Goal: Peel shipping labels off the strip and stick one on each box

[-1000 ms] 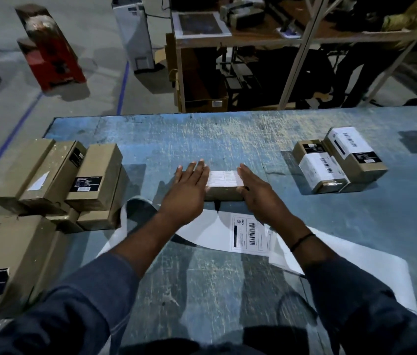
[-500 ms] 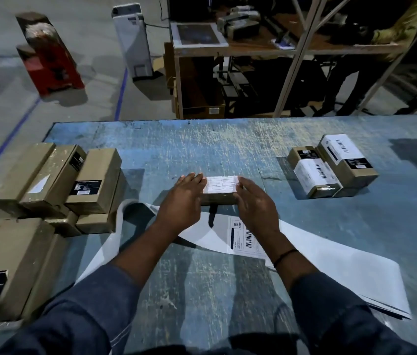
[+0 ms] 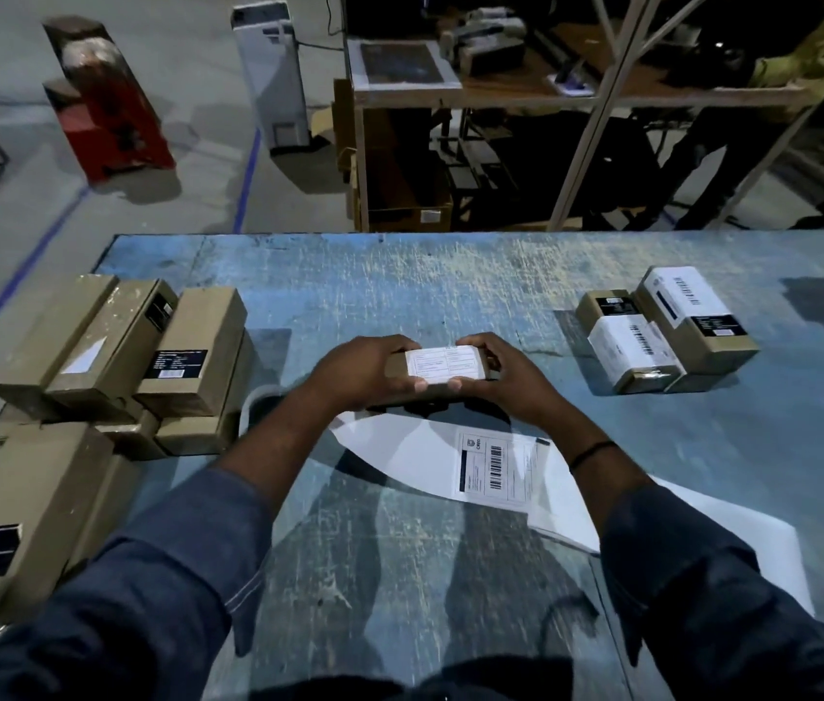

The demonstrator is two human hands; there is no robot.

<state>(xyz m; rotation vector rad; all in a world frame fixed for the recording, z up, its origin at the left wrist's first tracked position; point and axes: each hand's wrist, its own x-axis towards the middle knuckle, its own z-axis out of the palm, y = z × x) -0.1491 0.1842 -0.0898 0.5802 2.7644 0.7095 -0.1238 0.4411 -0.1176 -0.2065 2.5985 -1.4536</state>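
A small brown box (image 3: 443, 366) with a white shipping label on top is held a little above the blue table (image 3: 400, 296). My left hand (image 3: 364, 371) grips its left end and my right hand (image 3: 506, 376) grips its right end, thumbs on the near edge. Below the box lies the white label strip (image 3: 496, 470), with one printed label on it and bare backing running off to the right. Two labelled boxes (image 3: 663, 331) lie side by side at the right. A pile of brown boxes (image 3: 137, 356) without shipping labels sits at the left.
A large brown box (image 3: 20, 518) lies at the table's near left corner. Beyond the far table edge stand a wooden shelf unit (image 3: 450, 118), a white appliance (image 3: 273, 78) and a red object (image 3: 106, 103) on the floor. A person (image 3: 779, 83) stands at the far right.
Both hands went from pressing flat on the label to closing round the box's ends, and the box has risen off the table towards me.
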